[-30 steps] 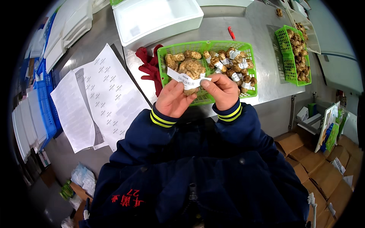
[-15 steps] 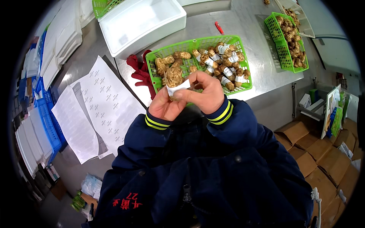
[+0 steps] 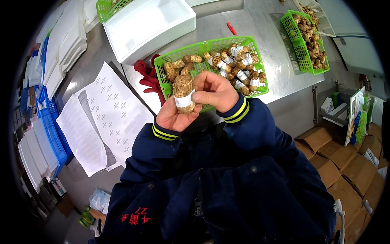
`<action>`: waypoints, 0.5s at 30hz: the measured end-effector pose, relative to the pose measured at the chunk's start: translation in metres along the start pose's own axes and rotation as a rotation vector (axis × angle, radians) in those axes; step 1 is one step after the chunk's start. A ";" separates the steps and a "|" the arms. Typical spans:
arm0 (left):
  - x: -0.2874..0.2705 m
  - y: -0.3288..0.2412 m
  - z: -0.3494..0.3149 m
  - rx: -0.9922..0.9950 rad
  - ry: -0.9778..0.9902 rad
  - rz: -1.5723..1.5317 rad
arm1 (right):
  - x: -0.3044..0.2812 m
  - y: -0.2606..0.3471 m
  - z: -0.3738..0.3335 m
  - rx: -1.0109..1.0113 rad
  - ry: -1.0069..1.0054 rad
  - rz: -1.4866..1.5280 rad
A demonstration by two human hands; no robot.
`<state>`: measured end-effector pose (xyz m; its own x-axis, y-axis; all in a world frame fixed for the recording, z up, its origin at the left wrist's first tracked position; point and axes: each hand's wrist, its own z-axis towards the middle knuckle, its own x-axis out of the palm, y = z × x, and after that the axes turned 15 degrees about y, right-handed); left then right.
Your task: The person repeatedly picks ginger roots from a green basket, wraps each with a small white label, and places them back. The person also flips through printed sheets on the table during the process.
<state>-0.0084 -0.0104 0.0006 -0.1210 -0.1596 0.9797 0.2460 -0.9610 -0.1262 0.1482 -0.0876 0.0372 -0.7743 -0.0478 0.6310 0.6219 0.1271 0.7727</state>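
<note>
A stubby, mottled brown matsutake mushroom (image 3: 183, 84) stands upright in my left hand (image 3: 170, 117), whose fingers close around its lower part. A white paper label (image 3: 185, 100) wraps round the mushroom. My right hand (image 3: 218, 92) pinches the right side of that label, thumb in front, with its other fingers curled. Just beyond my hands sits a green plastic basket (image 3: 260, 61). Bare mushrooms (image 3: 171, 73) lie at its left, and several mushrooms with white labels (image 3: 243, 76) crowd its right side.
Dark red gloves (image 3: 151, 79) lie left of the basket, beside sheets of printed labels (image 3: 118, 112). A white foam box (image 3: 150, 24) stands behind. A red pen (image 3: 231, 28) rests on the steel table (image 3: 280, 87). Another green basket of mushrooms (image 3: 313, 44) is at far right; cardboard boxes (image 3: 353, 171) lie below.
The label now lies wrapped round the mushroom instead of sticking out to the right. The mushroom has tipped more upright, and my right hand has shifted slightly lower against it.
</note>
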 end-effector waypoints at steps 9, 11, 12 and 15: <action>0.011 -0.004 0.006 -0.056 0.032 0.127 | -0.013 -0.014 0.001 -0.030 0.021 0.166; 0.014 -0.001 0.007 0.029 -0.060 0.203 | -0.016 -0.023 -0.001 -0.112 -0.142 -0.035; 0.015 0.001 0.007 0.079 -0.108 0.243 | -0.013 -0.024 0.001 -0.151 -0.216 -0.134; 0.009 0.005 0.016 0.181 -0.263 0.336 | 0.006 -0.026 -0.005 -0.206 -0.416 -0.411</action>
<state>0.0066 -0.0134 0.0116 0.2362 -0.3705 0.8983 0.3965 -0.8072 -0.4372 0.1282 -0.0956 0.0215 -0.9102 0.3436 0.2311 0.2405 -0.0158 0.9705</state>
